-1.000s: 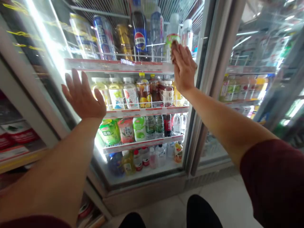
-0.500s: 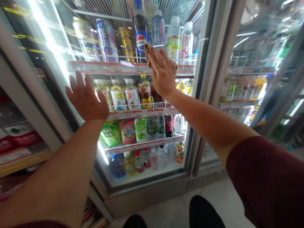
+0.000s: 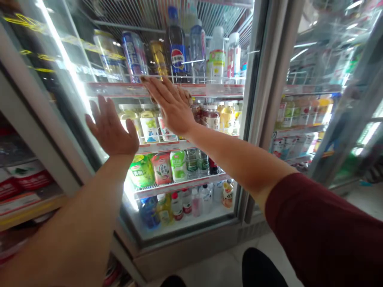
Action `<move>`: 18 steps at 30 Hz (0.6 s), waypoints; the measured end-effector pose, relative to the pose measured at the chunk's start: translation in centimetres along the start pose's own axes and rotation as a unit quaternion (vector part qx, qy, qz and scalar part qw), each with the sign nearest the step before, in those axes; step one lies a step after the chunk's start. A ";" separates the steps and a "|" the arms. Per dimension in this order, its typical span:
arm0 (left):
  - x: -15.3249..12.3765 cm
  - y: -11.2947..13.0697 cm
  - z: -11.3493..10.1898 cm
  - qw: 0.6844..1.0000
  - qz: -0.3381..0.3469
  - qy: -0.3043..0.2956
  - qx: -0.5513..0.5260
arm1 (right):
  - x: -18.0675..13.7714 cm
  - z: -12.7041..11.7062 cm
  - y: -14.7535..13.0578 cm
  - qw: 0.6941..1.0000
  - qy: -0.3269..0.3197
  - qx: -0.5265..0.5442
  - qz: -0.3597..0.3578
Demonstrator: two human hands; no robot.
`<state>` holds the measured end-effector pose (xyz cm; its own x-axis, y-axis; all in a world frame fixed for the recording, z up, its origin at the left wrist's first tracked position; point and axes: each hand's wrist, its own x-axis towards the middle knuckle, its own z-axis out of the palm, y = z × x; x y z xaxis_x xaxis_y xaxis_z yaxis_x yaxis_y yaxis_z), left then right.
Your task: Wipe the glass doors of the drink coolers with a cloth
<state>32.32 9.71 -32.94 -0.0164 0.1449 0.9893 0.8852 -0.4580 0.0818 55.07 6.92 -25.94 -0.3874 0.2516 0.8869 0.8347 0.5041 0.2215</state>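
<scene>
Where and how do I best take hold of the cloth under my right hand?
Probably pinch the cloth by the bunched edge showing past the little-finger side of the right hand, coming in from the right: the hand covers its middle, but that edge is exposed.

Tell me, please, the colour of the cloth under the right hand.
The cloth looks brownish; only its edges show, in the head view.

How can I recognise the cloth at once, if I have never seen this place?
Start at the lit glass-door drinks cooler in the centre, then find the right hand, held flat below the Pepsi bottle. The cloth lies under that hand, mostly hidden. Unlike that smooth bottle and the cans beside it, the cloth is brown and crumpled.
</scene>
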 end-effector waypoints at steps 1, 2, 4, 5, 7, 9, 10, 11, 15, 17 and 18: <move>-0.1 -0.1 0.0 1.000 0.005 0.000 0.000 | 0.0 0.2 -1.0 1.000 -0.006 0.001 0.001; -0.2 -0.2 0.0 1.000 0.014 -0.003 0.003 | -0.1 0.3 -2.2 1.000 -0.019 0.002 -0.001; -0.5 -0.6 0.2 0.999 0.047 -0.017 0.006 | 0.0 0.7 -4.5 0.999 -0.053 0.011 -0.008; -0.6 -0.8 0.3 0.997 0.068 -0.033 0.000 | 0.3 0.8 -5.5 0.998 -0.063 0.017 -0.011; -0.8 -1.1 0.5 0.992 0.108 -0.064 -0.017 | 0.9 1.0 -7.1 0.997 -0.064 0.021 -0.021; -0.9 -1.3 0.6 0.987 0.136 -0.078 -0.020 | 1.3 0.8 -7.5 0.997 -0.055 0.014 -0.051; -0.8 -1.3 0.6 0.986 0.148 -0.077 -0.014 | 1.2 0.5 -7.1 0.996 -0.053 0.007 -0.070; -0.7 -1.4 0.6 0.985 0.159 -0.071 -0.004 | 0.9 0.0 -6.4 0.995 -0.056 0.001 -0.087; -0.5 -1.4 0.3 0.979 0.198 -0.042 0.033 | -2.4 -2.1 0.3 0.992 -0.078 -0.040 -0.092; -0.6 -1.2 0.2 0.980 0.193 -0.035 0.035 | -4.9 -2.9 4.9 0.995 -0.057 -0.073 -0.038; -0.8 -1.1 0.2 0.982 0.182 -0.038 0.030 | -6.3 -3.2 7.2 0.996 -0.035 -0.087 0.001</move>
<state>31.47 10.25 -33.80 0.3385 0.0484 0.9397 0.8522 -0.4392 -0.2843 64.74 6.31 -28.64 -0.4059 0.3125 0.8588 0.8886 0.3544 0.2911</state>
